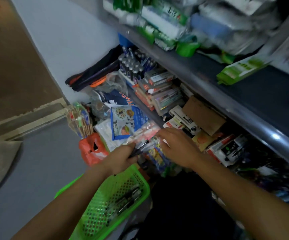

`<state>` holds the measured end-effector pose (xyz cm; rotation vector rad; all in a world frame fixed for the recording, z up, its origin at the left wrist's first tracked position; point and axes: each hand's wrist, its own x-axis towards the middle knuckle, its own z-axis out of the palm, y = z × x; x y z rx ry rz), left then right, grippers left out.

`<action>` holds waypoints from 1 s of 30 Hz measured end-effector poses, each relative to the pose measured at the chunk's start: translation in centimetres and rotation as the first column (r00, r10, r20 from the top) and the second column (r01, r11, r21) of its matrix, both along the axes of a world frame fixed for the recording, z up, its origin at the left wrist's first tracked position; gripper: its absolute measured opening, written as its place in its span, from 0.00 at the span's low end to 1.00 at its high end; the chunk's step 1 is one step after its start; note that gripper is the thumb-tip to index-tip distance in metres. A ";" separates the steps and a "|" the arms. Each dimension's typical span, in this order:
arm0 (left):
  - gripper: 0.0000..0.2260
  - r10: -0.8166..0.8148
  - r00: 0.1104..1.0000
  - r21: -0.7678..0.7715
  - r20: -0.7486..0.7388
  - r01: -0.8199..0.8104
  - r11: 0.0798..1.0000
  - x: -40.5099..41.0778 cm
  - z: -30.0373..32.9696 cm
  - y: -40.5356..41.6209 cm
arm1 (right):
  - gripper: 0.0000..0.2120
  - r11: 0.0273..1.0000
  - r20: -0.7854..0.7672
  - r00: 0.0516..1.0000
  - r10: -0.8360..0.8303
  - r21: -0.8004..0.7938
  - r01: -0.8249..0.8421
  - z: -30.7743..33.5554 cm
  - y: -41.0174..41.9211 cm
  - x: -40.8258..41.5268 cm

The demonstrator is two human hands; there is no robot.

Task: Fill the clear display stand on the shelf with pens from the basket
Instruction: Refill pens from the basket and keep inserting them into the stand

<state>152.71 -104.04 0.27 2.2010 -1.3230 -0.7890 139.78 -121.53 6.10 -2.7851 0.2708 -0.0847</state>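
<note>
- Black pens (138, 149) are gripped in the curled fingers of the left hand (123, 158), just above the green basket (95, 215).
- More pens (124, 203) are left in it.
- The right hand (178, 149), at three o'clock of the bundle, is spread loosely on clear packaging (143, 132); the display stand cannot be told apart.

The clear display stand (144, 135) is seen only as a blurred, glinting patch between the hands, and its compartments cannot be made out. The fingertips of the left hand (123, 157) are hidden behind the dark pens (139, 148) gripped there, while those of the right hand (176, 146) are smeared by motion — whether anything is pinched cannot be told. The packets on the upper shelf (244, 94) are blurred beyond reading, and the green basket (116, 201) is partly covered by the left forearm.
</note>
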 end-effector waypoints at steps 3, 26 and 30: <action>0.06 -0.048 0.996 -0.122 -0.081 0.038 0.992 -0.3 4.2 -3.3 | 0.10 0.997 0.075 0.995 -0.072 -0.022 0.074 3.9 -1.9 -1.3; 0.10 -0.453 0.841 -0.587 -0.296 0.213 0.781 -11.8 20.7 -19.9 | 0.15 0.828 0.283 0.843 -0.458 -0.209 0.520 21.9 -8.4 -17.3; 0.10 -0.514 0.807 -0.607 -0.291 0.259 0.751 -13.5 21.5 -21.5 | 0.13 0.816 0.335 0.795 -0.506 -0.112 0.567 23.3 -8.6 -19.4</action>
